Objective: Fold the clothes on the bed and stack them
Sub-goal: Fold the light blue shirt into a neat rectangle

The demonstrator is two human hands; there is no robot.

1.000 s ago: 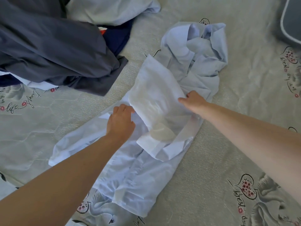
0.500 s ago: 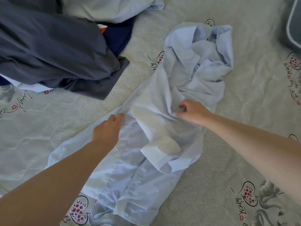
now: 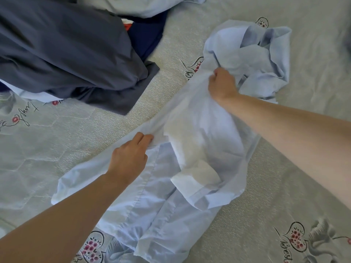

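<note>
Grey-green bedding (image 3: 57,149), quilted and printed with small hearts and script, fills the view from above. At the far left lies a heap of dark grey-blue clothing (image 3: 66,54), with a navy garment (image 3: 148,35) and a pale one (image 3: 142,6) tucked behind it. Moving right, the left hand (image 3: 129,158) reaches in from the lower left; its fingers curl down onto the edge of a light blue shirt (image 3: 161,205), which spreads flat beneath and in front of the hand, though whether they pinch the cloth or only press it cannot be told. The shirt runs diagonally across the middle of the bed, with a folded flap bunched at its centre. Further right, the right hand (image 3: 222,86) is closed in a fist round a gathered fold of the same shirt, lifting it slightly. Beyond those knuckles the shirt's upper part lies crumpled in a loose mound.
</note>
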